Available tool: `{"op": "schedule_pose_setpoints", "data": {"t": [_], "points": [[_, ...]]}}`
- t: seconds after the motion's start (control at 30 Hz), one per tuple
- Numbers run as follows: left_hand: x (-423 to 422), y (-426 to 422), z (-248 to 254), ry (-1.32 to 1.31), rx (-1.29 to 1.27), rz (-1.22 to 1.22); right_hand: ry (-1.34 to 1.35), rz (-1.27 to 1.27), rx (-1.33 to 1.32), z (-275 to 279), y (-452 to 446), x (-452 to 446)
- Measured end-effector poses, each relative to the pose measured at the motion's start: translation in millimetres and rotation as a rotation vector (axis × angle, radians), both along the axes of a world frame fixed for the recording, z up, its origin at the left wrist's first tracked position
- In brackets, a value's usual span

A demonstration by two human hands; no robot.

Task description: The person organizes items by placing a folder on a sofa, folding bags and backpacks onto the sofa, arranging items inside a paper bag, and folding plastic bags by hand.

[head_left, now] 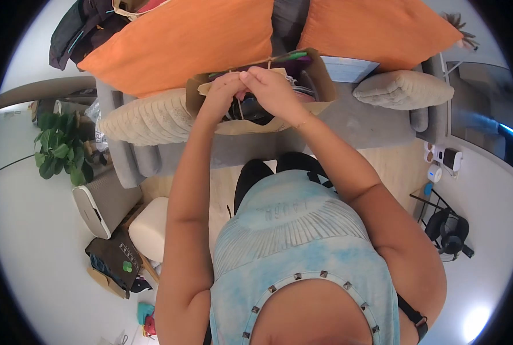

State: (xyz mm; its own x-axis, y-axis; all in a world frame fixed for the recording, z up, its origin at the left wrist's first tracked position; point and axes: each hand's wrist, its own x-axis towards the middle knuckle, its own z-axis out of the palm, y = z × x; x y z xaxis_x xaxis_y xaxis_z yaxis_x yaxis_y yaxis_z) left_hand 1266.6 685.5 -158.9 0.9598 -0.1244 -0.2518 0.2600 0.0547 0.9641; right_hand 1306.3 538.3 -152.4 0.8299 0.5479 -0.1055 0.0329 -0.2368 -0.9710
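Pale-blue top (294,230) | left hand (226,92), right hand (272,95): meeting over paper bag (325,86) | grip: cannot tell if pinching | risk: uneven tug tears bag

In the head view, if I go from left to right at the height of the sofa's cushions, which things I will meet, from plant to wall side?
Leafy green plant → ribbed cream cushion → brown paper bag → beige cushion → dark glossy panel
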Motion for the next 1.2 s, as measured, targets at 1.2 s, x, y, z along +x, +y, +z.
{"op": "schedule_pose_setpoints", "data": {"t": [1.2], "points": [[-152,20,16,0.027,0.723,0.876,-0.465,-0.105,-0.596,-13,-124,29]]}}
